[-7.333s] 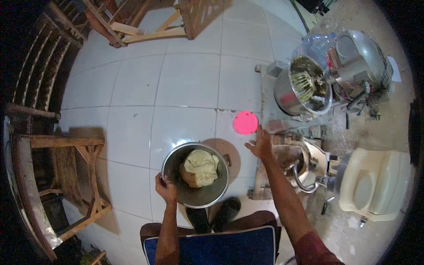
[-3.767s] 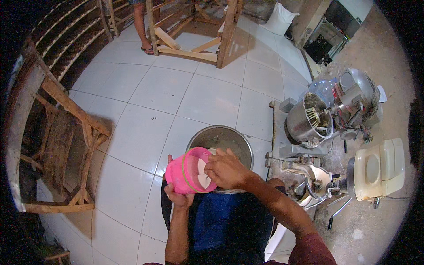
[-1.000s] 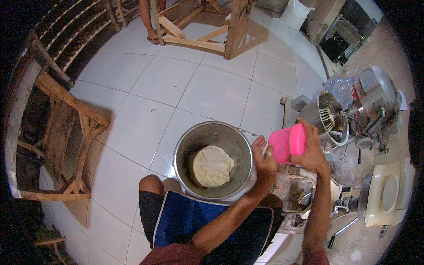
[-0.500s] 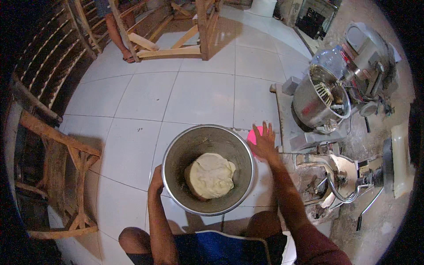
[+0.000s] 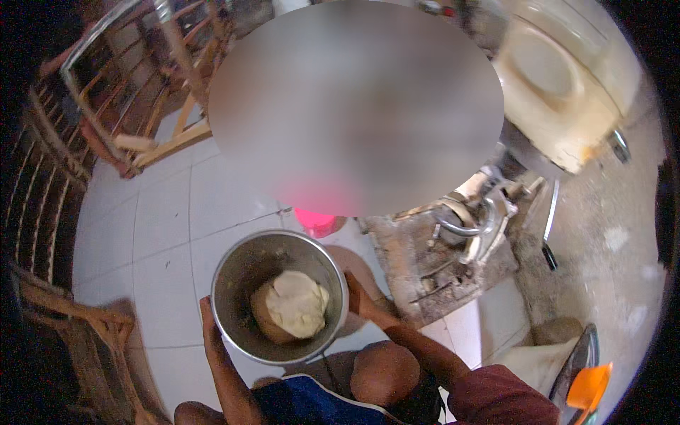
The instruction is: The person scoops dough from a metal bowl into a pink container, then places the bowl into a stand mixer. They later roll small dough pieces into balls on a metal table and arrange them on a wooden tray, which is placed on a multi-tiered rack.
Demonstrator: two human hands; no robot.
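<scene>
A deep metal mixing bowl [image 5: 234, 334] stands between my knees on the tiled floor. Inside it, toward the right, lies a lump of pale dough [image 5: 301, 304]. My left hand [image 5: 207, 315] grips the outside of the bowl at its left. Against the opposite wall is my right hand [image 5: 360, 294], holding the bowl from the right. The bowl hides most fingers of both hands. Just beyond the far rim sits a bright pink container [image 5: 315, 222], its upper part lost in a large blurred patch.
On the right, a worn slab [image 5: 404, 265] bears metal machine parts [image 5: 471, 223]. Behind it stands a cream machine housing [image 5: 545, 78]. An orange plastic thing [image 5: 590, 387] is at the lower right. Wooden frames [image 5: 106, 322] stand to the left. Blur covers the upper middle.
My right hand has left the pink container and come back to the bowl's right side. The view has swung to the right, and a blurred patch now covers its upper middle.
</scene>
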